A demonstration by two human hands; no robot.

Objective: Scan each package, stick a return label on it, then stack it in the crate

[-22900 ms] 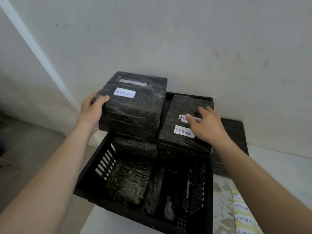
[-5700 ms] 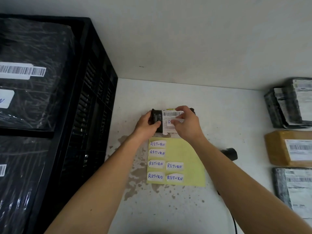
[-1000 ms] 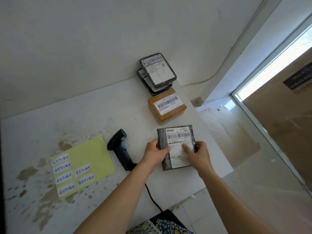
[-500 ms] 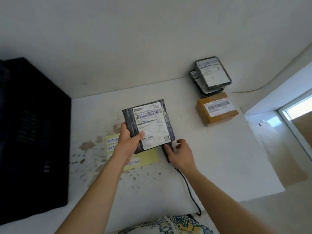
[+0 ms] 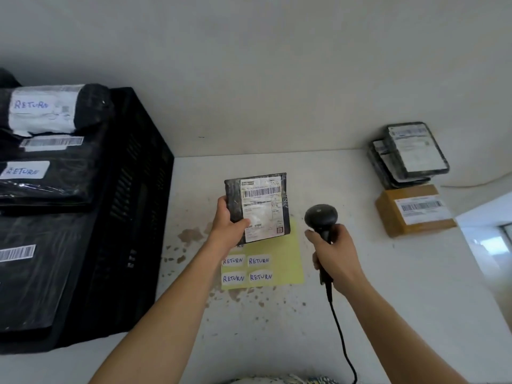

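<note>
My left hand [image 5: 228, 227] grips a small black package [image 5: 257, 207] by its lower left corner and holds it above the table, its white barcode label facing up. My right hand [image 5: 333, 252] grips the handle of a black barcode scanner [image 5: 321, 217], lifted just right of the package, its cable trailing down toward me. Under the package lies a yellow sheet [image 5: 285, 261] with several white RETURN labels. The black crate [image 5: 133, 217] stands at the left, filled with black packages [image 5: 47, 173] that carry RETURN labels.
At the back right of the white table [image 5: 388, 286], two black packages [image 5: 410, 156] are stacked against the wall. A brown box [image 5: 415, 210] with a barcode label sits in front of them. The table's right edge drops off to a floor.
My right hand has picked the scanner up off the table and raised it beside the package. My left hand still holds the package, now over the yellow sheet. The view has swung left.
</note>
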